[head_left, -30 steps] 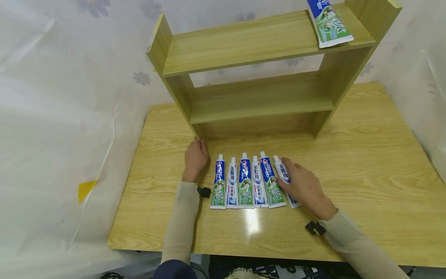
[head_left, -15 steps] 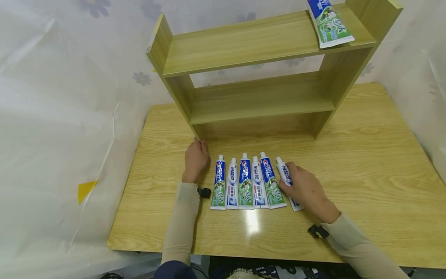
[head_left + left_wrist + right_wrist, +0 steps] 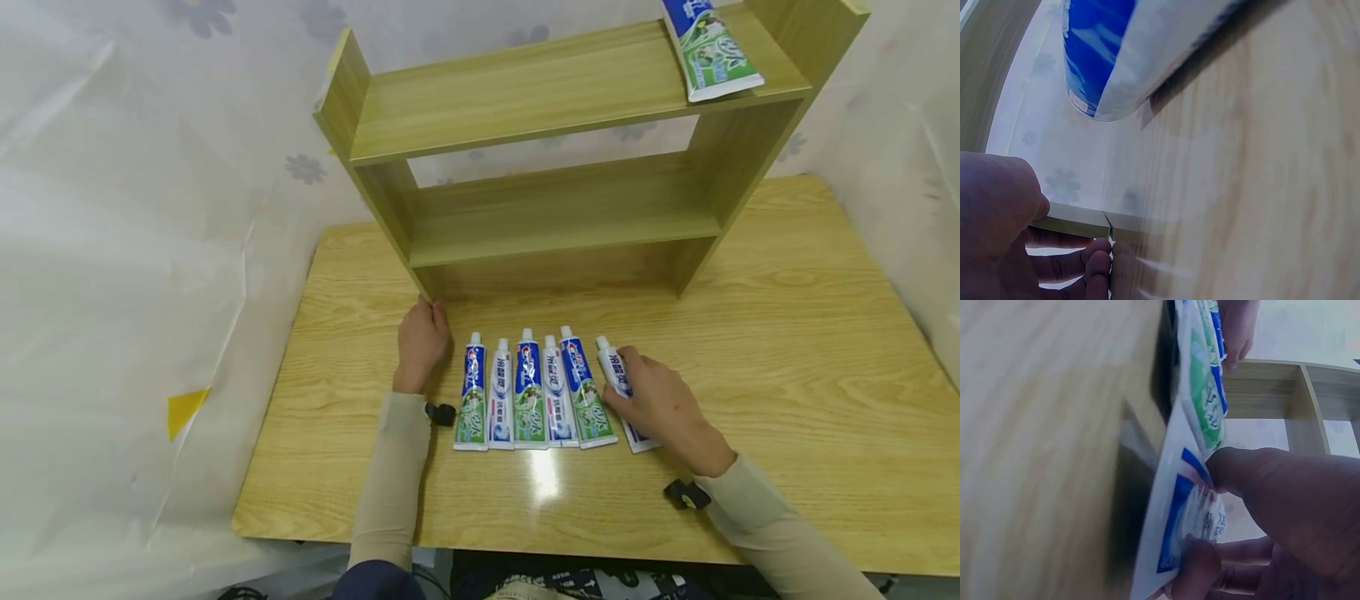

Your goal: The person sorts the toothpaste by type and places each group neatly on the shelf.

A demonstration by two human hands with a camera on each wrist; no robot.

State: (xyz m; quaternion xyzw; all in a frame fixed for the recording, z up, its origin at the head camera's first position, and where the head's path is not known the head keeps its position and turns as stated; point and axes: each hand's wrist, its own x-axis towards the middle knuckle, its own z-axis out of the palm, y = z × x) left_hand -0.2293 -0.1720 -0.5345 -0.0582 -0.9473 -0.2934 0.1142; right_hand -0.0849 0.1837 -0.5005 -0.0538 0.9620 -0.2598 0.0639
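Note:
A row of toothpaste tubes lies on the table, blue-green ones alternating with white ones. My right hand (image 3: 667, 410) grips the white toothpaste tube (image 3: 617, 372) at the row's right end, thumb on one side and fingers on the other; its middle is covered. Beside it lies a blue-green toothpaste tube (image 3: 587, 387), slightly slanted. My left hand (image 3: 422, 343) holds the lower front corner of the wooden shelf (image 3: 540, 125). In the left wrist view, the thumb and fingers of that hand (image 3: 997, 212) are on either side of the panel's edge.
Another blue-green toothpaste tube (image 3: 712, 54) lies on the shelf's top board at the right, its end jutting over the front edge. The wooden table (image 3: 810, 350) extends to both sides of the row. Plastic-covered walls (image 3: 150, 250) stand behind and beside it.
My right hand has slid the white toothpaste tube a little to the right, widening the gap to its neighbour. The left hand stays at the shelf corner.

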